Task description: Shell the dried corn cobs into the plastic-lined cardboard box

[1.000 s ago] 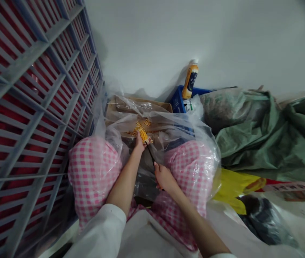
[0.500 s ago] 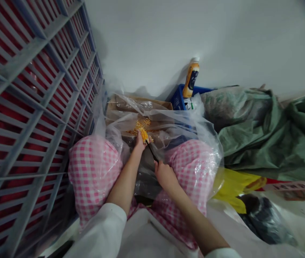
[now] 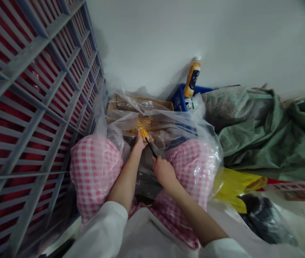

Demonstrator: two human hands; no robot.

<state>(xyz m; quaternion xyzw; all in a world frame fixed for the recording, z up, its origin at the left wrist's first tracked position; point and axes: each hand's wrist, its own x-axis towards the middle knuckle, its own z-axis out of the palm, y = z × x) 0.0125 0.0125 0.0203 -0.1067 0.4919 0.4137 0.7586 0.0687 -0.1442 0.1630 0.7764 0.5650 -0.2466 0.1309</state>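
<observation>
A crate point(image 3: 41, 111) stands at left. Mid-scene, your left hand point(image 3: 140, 142) grasps the corn point(image 3: 143, 133), loose kernels point(image 3: 141, 125) just on its far side. A tool point(image 3: 151, 148) points at the corn's near end; your right hand point(image 3: 164, 172), nearer and rightward, grips it. Far right of that, there's a bottle point(image 3: 192, 78).

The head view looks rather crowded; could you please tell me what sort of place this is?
Probably an indoor storage corner: a slatted crate rises at the left, a blue basket sits by the pale wall, and crumpled green sheeting lies at the right.
</observation>
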